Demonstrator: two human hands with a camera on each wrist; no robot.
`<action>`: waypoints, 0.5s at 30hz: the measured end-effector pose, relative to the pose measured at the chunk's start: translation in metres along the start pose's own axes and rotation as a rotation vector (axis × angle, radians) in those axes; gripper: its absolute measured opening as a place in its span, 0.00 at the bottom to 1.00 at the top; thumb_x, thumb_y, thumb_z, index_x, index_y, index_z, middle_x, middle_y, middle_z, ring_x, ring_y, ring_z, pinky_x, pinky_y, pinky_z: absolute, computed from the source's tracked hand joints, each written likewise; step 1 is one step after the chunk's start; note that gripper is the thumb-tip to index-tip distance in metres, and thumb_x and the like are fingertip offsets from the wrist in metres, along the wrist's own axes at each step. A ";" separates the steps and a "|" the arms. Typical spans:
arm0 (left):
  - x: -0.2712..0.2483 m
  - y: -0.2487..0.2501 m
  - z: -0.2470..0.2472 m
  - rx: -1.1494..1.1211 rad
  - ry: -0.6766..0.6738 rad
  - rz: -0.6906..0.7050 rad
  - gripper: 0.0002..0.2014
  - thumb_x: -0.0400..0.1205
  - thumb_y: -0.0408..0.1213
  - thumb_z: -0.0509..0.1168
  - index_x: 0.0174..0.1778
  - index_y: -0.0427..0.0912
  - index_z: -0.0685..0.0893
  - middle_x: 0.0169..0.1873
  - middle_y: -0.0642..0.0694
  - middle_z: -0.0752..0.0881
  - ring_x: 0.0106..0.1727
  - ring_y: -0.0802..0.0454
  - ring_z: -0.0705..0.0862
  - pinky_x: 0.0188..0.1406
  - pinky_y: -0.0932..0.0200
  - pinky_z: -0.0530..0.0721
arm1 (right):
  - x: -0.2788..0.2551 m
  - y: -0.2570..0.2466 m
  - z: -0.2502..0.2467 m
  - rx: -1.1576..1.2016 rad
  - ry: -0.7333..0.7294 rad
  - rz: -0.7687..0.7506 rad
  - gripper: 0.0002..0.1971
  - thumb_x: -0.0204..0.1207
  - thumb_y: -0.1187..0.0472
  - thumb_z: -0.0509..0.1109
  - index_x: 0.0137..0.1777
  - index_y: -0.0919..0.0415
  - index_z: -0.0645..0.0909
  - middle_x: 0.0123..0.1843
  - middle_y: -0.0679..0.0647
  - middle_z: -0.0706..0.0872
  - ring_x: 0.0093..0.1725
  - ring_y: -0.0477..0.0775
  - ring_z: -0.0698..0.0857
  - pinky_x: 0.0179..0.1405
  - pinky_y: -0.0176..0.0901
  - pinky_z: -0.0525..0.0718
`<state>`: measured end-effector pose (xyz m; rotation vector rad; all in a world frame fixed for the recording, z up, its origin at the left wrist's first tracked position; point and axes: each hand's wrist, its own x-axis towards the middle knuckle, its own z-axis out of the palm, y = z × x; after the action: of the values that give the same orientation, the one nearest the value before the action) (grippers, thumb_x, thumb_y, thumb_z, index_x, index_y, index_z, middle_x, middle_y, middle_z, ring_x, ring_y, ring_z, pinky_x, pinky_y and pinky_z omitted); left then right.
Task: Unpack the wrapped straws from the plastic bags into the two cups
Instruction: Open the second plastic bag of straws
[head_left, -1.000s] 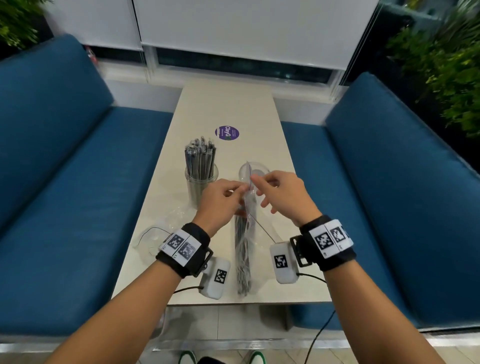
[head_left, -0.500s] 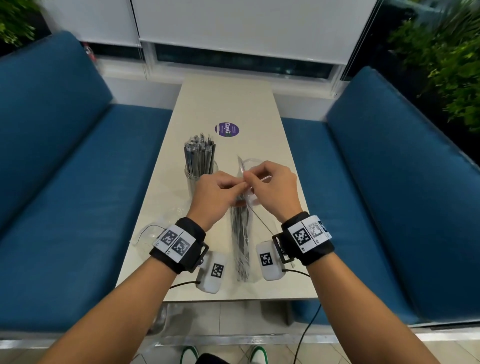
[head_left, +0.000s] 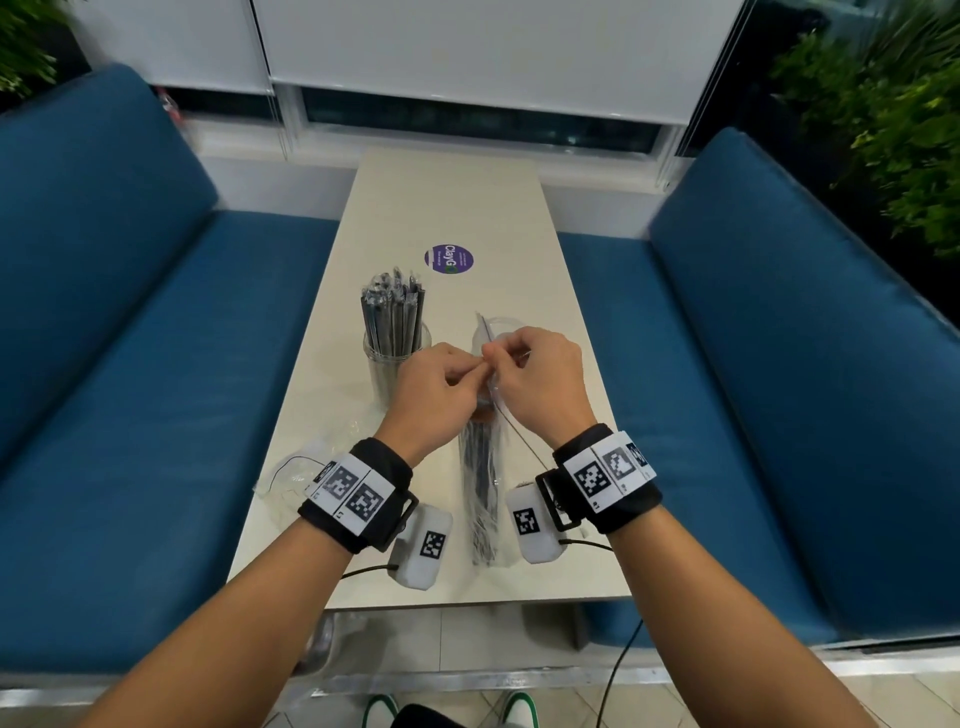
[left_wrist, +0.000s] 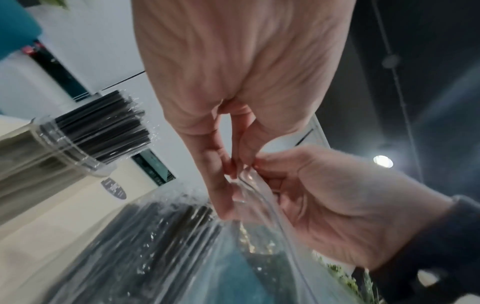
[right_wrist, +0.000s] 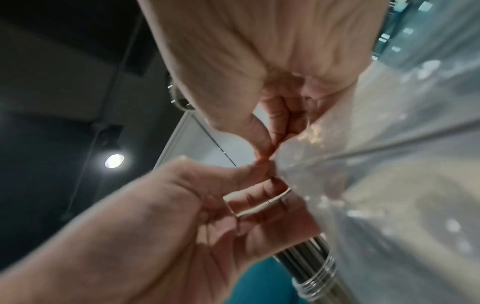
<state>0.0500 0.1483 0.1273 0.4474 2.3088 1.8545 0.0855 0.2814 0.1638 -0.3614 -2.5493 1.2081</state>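
Note:
A clear plastic bag (head_left: 483, 499) full of dark wrapped straws hangs upright between my wrists over the table (head_left: 447, 208). My left hand (head_left: 441, 387) and right hand (head_left: 535, 376) pinch the bag's top edge close together, thumbs against fingers. In the left wrist view my left hand (left_wrist: 233, 170) pinches the bag's top (left_wrist: 249, 185) next to my right hand (left_wrist: 324, 205). In the right wrist view both hands meet at the plastic (right_wrist: 337, 164). A clear cup (head_left: 396, 364) packed with wrapped straws (head_left: 393, 312) stands left of my hands. The second cup (head_left: 501, 325) is mostly hidden behind my hands.
An emptied crumpled plastic bag (head_left: 296, 475) lies at the table's near left. A round purple sticker (head_left: 449, 259) sits mid-table. Blue bench seats (head_left: 156, 415) flank the table on both sides. A window wall closes the far end.
My two hands have come closer together at the bag's top, until the fingertips nearly touch. The bag stays hanging between my wrists.

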 end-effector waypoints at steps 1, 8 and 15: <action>-0.001 0.001 0.000 -0.068 0.005 -0.033 0.10 0.89 0.35 0.71 0.45 0.41 0.97 0.51 0.39 0.89 0.48 0.39 0.94 0.44 0.39 0.97 | 0.001 0.001 -0.002 0.048 -0.025 0.032 0.10 0.85 0.58 0.73 0.46 0.62 0.92 0.42 0.53 0.93 0.43 0.52 0.89 0.50 0.50 0.88; -0.003 0.012 -0.002 -0.375 0.107 -0.230 0.07 0.87 0.29 0.72 0.50 0.32 0.96 0.51 0.34 0.94 0.49 0.41 0.95 0.40 0.46 0.95 | 0.003 0.006 0.005 0.234 -0.133 0.208 0.15 0.82 0.52 0.65 0.46 0.64 0.84 0.47 0.60 0.91 0.47 0.62 0.90 0.52 0.65 0.91; -0.010 0.011 0.011 -0.534 0.192 -0.263 0.08 0.86 0.26 0.73 0.41 0.32 0.93 0.32 0.45 0.90 0.31 0.55 0.89 0.36 0.52 0.93 | 0.000 -0.003 0.006 0.190 -0.081 0.171 0.15 0.83 0.60 0.63 0.33 0.58 0.71 0.34 0.52 0.76 0.33 0.52 0.71 0.34 0.46 0.71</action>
<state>0.0644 0.1574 0.1353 -0.1031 1.7435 2.3260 0.0834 0.2750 0.1627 -0.5031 -2.4842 1.5429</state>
